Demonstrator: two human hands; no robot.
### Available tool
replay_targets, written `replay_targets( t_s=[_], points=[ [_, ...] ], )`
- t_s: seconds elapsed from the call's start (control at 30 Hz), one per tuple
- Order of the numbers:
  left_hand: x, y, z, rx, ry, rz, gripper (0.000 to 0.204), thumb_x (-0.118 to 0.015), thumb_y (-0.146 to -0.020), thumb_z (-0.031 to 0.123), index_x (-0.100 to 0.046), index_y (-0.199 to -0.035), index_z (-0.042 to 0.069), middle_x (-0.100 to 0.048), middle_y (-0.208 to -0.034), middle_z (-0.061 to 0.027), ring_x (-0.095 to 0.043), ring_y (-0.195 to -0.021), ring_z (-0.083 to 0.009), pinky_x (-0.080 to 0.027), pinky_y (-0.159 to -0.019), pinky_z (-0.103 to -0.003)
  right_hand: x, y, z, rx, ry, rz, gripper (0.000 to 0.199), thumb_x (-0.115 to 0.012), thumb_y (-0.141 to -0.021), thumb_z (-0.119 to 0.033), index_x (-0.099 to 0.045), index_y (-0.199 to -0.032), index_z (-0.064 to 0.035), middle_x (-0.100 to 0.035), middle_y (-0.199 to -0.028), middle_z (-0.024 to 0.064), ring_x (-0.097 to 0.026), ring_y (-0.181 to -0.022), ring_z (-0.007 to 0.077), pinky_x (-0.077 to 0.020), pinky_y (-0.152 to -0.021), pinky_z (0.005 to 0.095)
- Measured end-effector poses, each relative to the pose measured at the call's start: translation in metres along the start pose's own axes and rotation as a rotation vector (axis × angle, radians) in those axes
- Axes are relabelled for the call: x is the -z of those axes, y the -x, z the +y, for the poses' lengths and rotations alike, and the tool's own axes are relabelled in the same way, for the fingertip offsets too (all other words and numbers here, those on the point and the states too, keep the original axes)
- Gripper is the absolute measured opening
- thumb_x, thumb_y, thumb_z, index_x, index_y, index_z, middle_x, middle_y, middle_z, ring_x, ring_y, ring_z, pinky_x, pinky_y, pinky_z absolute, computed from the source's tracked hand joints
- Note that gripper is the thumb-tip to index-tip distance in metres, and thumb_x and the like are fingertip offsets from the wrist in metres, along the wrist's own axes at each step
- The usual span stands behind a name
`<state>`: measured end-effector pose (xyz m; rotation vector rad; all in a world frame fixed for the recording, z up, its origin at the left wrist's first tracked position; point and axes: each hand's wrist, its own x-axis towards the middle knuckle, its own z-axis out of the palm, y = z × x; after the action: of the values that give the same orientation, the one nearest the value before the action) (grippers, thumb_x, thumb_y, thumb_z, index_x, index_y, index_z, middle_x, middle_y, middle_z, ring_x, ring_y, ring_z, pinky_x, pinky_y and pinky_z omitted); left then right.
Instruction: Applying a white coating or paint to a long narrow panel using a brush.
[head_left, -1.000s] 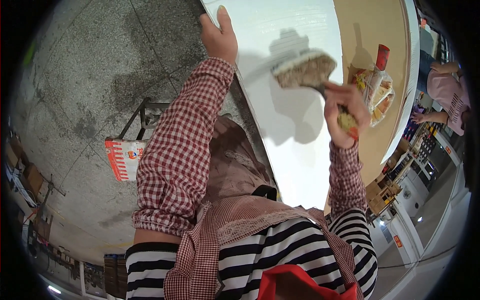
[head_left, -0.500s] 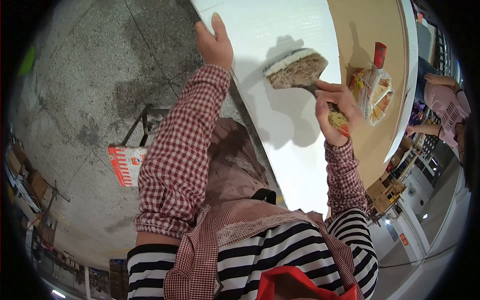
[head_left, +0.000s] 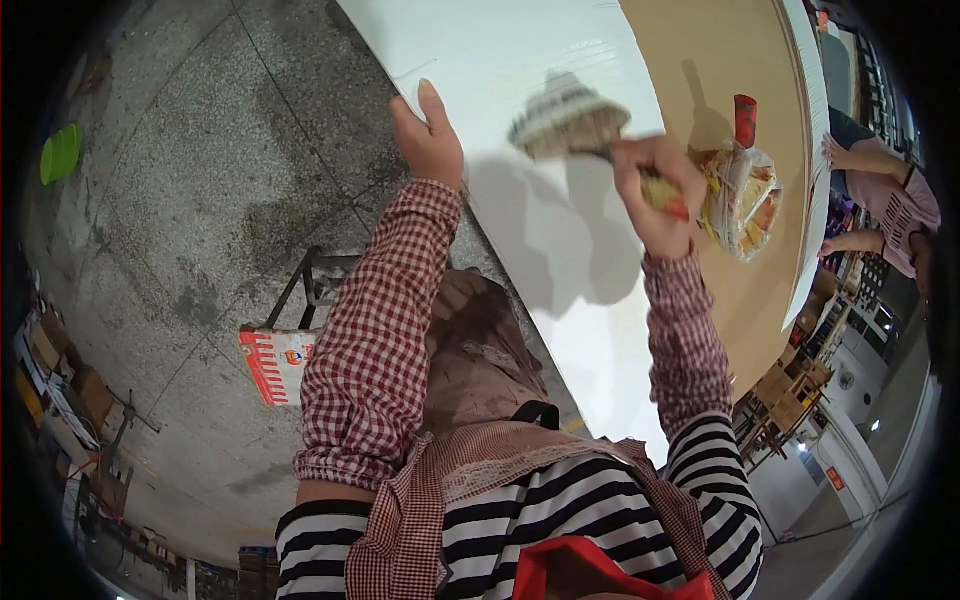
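A long white sheet [head_left: 535,265] lies in front of me over a tan board. My left hand [head_left: 430,140] straddles the sheet's left edge, thumb stretched along the top side and the other fingers bent at the rim. In my right hand [head_left: 662,190] is a wide brush [head_left: 572,125], its handle wrapped by my fingers. The brush head, with whitish, dark-tipped bristles, is over the sheet and smeared by motion. Whether its bristles touch the surface I cannot tell.
On the tan board [head_left: 725,60] sits a plastic-wrapped bundle [head_left: 748,205] with a red-handled tool [head_left: 745,120] by it. Another person [head_left: 890,195] stands at the board's far right side. A stool frame [head_left: 300,290] with a red-and-white box [head_left: 272,365] and a green basin [head_left: 61,153] stand on the floor.
The brush has swung slightly left, its head tilting down toward the sheet. My left hand keeps its place on the edge. The whole view has shifted a little, bringing more of the green basin into sight.
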<state>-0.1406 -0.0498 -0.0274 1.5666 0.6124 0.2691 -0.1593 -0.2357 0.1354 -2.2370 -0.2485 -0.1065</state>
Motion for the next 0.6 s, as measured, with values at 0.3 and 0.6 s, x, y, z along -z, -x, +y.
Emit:
replay_targets(
  t_s=[0.3, 0.6],
  points=[
    [0.003, 0.003, 0.009, -0.035, 0.001, -0.011, 0.036, -0.042, -0.098, 0.031, -0.045, -0.103, -0.004, -0.060, -0.091, -0.0184, -0.061, -0.082, -0.0258, -0.048, -0.069, -0.037, -0.017, -0.026, -0.020, -0.047, -0.127, 0.084, 0.003, -0.063, -0.074, 0.005, -0.060, -0.074, 0.0050, -0.061, -0.071, 0.0101, -0.057, -0.067, 0.0123, -0.0454, -0.061, 0.0243],
    [0.003, 0.004, 0.011, 0.120, 0.133, -0.020, 0.033, -0.039, -0.099, 0.030, -0.043, -0.104, -0.003, -0.058, -0.093, -0.0169, -0.060, -0.082, -0.0228, -0.050, -0.067, -0.034, -0.013, -0.024, -0.022, -0.026, -0.082, -0.014, 0.004, -0.064, -0.073, 0.003, -0.060, -0.074, 0.0047, -0.061, -0.073, 0.0093, -0.058, -0.069, 0.0128, -0.0461, -0.063, 0.0261]
  ],
)
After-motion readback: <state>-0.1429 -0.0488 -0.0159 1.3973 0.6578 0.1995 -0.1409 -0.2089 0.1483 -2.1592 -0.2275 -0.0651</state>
